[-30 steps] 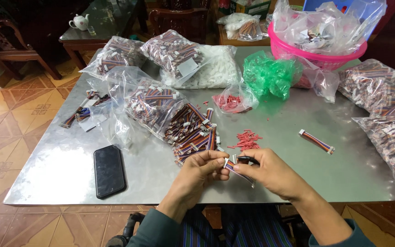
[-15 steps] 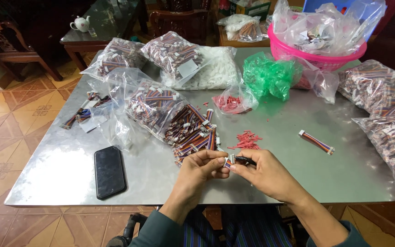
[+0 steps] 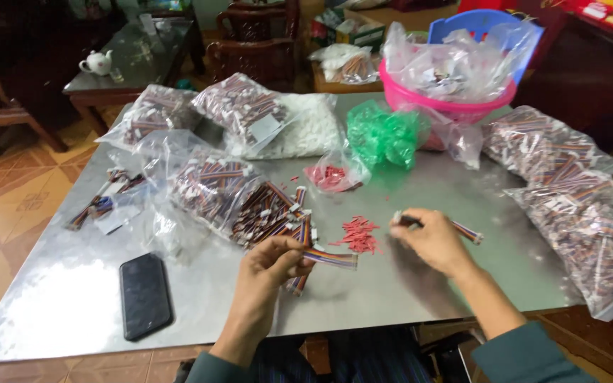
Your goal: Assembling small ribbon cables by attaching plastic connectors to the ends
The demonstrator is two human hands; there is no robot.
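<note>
The left hand (image 3: 267,264) was closed on a short flat cable (image 3: 329,258) of coloured wires, pinching one end between thumb and fingertips so that the free end pointed away from the grip toward the right hand. The right hand (image 3: 431,241) rested on the metal table (image 3: 51,312) with its fingers curled around a second cable (image 3: 467,231); one end of that cable projected beyond the knuckles on the outer side, and a small white piece showed at the fingertips on the inner side. The two hands were apart, and between them, just beyond the tip of the held flat cable, lay a small heap of red pieces (image 3: 357,234). Directly beyond the left grip, an open clear bag (image 3: 250,202) spilled more striped cables with white plugs onto the table, some touching the held cable's near end. To the outside of the left hand, near the table edge, a black phone (image 3: 145,295) lay flat with its screen dark. Farther beyond both grips stood a small bag of red parts (image 3: 331,177), a green plastic bag (image 3: 383,135) and a pink basin (image 3: 448,106) filled with clear bags. Beyond the right hand's outer side, large sealed bags of cables (image 3: 590,220) were stacked at the table edge.
</note>
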